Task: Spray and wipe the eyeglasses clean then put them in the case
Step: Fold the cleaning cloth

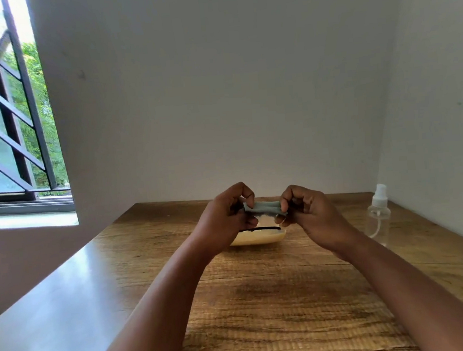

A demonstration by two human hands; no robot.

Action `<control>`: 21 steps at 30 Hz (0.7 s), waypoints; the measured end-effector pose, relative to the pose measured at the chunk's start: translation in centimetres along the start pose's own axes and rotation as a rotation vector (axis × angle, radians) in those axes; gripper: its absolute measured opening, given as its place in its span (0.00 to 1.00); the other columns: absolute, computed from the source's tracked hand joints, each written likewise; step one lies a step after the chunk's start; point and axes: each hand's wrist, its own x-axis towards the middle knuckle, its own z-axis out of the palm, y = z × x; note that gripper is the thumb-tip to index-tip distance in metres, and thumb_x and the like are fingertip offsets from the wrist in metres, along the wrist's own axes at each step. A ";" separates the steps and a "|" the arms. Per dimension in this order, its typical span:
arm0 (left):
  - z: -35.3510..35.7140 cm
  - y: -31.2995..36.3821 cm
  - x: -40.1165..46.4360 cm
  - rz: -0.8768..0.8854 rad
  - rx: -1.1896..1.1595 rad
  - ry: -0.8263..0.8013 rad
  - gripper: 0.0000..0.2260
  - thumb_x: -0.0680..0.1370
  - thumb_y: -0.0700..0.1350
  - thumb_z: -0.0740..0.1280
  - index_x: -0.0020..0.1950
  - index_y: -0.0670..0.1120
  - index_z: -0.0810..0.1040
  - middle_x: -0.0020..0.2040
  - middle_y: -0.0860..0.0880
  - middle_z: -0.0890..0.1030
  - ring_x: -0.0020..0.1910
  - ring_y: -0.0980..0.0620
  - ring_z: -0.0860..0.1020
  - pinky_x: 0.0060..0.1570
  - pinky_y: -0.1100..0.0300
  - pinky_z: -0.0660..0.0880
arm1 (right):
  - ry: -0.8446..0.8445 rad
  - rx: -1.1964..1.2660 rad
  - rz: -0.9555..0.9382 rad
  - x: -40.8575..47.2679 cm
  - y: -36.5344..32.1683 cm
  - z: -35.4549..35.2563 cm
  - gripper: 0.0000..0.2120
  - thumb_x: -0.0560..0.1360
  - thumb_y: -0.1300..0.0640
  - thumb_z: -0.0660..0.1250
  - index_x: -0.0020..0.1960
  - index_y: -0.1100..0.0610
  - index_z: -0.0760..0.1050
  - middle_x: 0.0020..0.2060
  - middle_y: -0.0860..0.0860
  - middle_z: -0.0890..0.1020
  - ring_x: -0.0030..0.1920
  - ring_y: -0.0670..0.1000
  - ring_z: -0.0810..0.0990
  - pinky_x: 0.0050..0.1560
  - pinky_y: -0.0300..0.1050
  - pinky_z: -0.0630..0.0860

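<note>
My left hand [226, 215] and my right hand [309, 210] are raised over the table, and both pinch a small pale blue-grey cloth [264, 208] stretched between them. Under the hands lies a cream-yellow open case [255, 237] on the wooden table [263, 298]. A thin black line, the frame of the eyeglasses [260, 229], shows at the case's top edge; the lenses are hidden. A clear spray bottle [378, 213] with a white nozzle stands at the right, apart from my right hand.
The table sits in a corner, with a white wall behind and another close on the right. A barred window [9, 110] is at the far left, beyond the table's left edge.
</note>
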 end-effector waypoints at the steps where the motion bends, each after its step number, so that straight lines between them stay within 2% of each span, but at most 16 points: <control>1: -0.1 0.0 0.0 -0.004 -0.001 0.005 0.13 0.76 0.28 0.63 0.43 0.47 0.74 0.46 0.42 0.77 0.41 0.49 0.79 0.51 0.50 0.81 | -0.005 0.008 0.008 0.0 0.0 0.0 0.13 0.76 0.74 0.62 0.41 0.59 0.74 0.41 0.54 0.82 0.42 0.51 0.84 0.44 0.41 0.80; 5: -0.1 0.2 -0.2 -0.029 -0.015 0.020 0.09 0.76 0.29 0.66 0.45 0.43 0.75 0.44 0.42 0.79 0.41 0.49 0.80 0.47 0.58 0.80 | -0.003 0.014 0.059 -0.2 -0.3 0.0 0.10 0.76 0.73 0.63 0.41 0.61 0.76 0.43 0.55 0.82 0.44 0.53 0.85 0.47 0.42 0.81; 9: 0.0 0.6 -0.3 -0.104 -0.079 0.030 0.01 0.78 0.37 0.67 0.49 0.41 0.78 0.46 0.41 0.83 0.45 0.47 0.82 0.52 0.54 0.80 | -0.001 0.068 0.122 -0.2 -0.5 -0.2 0.10 0.78 0.68 0.61 0.42 0.64 0.79 0.42 0.57 0.83 0.44 0.55 0.85 0.48 0.44 0.82; 12: 0.0 0.6 -0.1 -0.123 -0.101 0.034 0.07 0.76 0.45 0.71 0.48 0.41 0.80 0.43 0.44 0.84 0.44 0.47 0.83 0.52 0.52 0.80 | 0.019 0.129 0.138 -0.3 -0.9 -0.2 0.09 0.78 0.61 0.67 0.41 0.62 0.80 0.41 0.59 0.84 0.42 0.55 0.85 0.45 0.45 0.82; 14: 0.0 0.5 0.0 -0.100 -0.027 0.056 0.07 0.73 0.43 0.75 0.46 0.41 0.80 0.41 0.43 0.84 0.41 0.47 0.83 0.50 0.52 0.81 | 0.056 0.073 0.138 -0.4 -0.9 -0.2 0.07 0.75 0.59 0.71 0.40 0.62 0.78 0.37 0.58 0.84 0.38 0.54 0.84 0.40 0.43 0.81; 17: -0.2 0.3 0.0 -0.068 0.015 0.071 0.09 0.70 0.38 0.76 0.44 0.42 0.78 0.41 0.43 0.84 0.41 0.44 0.83 0.50 0.46 0.81 | 0.090 0.082 0.149 -0.3 -0.8 -0.3 0.10 0.73 0.64 0.72 0.42 0.61 0.71 0.34 0.57 0.81 0.35 0.54 0.83 0.37 0.44 0.81; 21: -0.5 0.0 0.1 -0.007 -0.051 0.070 0.11 0.70 0.36 0.76 0.43 0.43 0.74 0.40 0.46 0.80 0.42 0.46 0.82 0.50 0.44 0.81 | 0.061 0.021 0.174 -0.1 -0.7 -0.1 0.08 0.75 0.62 0.71 0.53 0.56 0.78 0.41 0.54 0.84 0.38 0.50 0.82 0.40 0.41 0.81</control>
